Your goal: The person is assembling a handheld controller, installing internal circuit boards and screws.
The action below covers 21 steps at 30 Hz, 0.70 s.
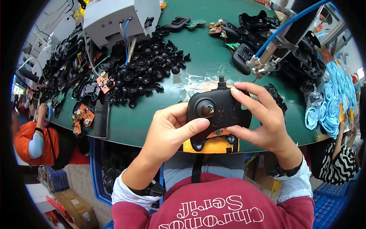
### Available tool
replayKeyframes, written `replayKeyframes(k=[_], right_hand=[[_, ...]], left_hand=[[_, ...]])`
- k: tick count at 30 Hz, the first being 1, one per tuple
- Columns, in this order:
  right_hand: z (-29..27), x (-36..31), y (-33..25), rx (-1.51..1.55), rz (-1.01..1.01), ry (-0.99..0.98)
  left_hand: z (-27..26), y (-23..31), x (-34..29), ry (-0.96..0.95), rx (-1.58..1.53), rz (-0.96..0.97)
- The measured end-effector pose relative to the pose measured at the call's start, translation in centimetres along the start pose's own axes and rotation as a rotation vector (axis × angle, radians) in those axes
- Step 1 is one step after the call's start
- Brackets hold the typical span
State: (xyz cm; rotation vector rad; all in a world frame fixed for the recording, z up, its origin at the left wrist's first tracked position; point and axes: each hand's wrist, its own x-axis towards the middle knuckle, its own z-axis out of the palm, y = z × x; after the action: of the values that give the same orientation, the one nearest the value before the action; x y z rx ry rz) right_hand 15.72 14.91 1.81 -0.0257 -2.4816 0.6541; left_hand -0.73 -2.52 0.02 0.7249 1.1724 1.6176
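A black game controller shell [228, 105] is held up near the table's front edge, with both hands on it. My left hand [167, 131] grips its left side, thumb across the front face below a round opening and the other fingers mostly hidden behind. My right hand [263, 118] holds the right side, fingers on the upper edge and thumb at the lower edge. Inside the round opening some metal shows. A black knob [222, 82] sticks up at the shell's top edge. Part of an orange circuit board [218, 133] shows under the shell's lower edge.
On the green table [198, 45] lies a heap of black thumbstick caps [145, 68], left of the shell. A grey machine box [114, 23] stands behind it. Back right are a metal press fixture [270, 57], controller shells [242, 57] and light blue cables [335, 95]. Other people sit at both sides.
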Motion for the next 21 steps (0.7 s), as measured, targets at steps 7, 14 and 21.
replayKeyframes(k=[7, 14, 21], right_hand=[[2.2, -2.7, 1.7, -0.004, 0.145, -0.086], [5.0, -4.5, 1.8, -0.010, 0.176, -0.185], [5.0, -4.4, 2.0, 0.000, 0.193, -0.235]], left_hand=[[-2.5, -2.6, -1.8, 0.211, 0.481, 0.053], [-1.5, -5.7, -2.1, 0.206, 0.890, 0.130], [-1.0, -6.4, -1.9, 0.164, 0.835, 0.016]])
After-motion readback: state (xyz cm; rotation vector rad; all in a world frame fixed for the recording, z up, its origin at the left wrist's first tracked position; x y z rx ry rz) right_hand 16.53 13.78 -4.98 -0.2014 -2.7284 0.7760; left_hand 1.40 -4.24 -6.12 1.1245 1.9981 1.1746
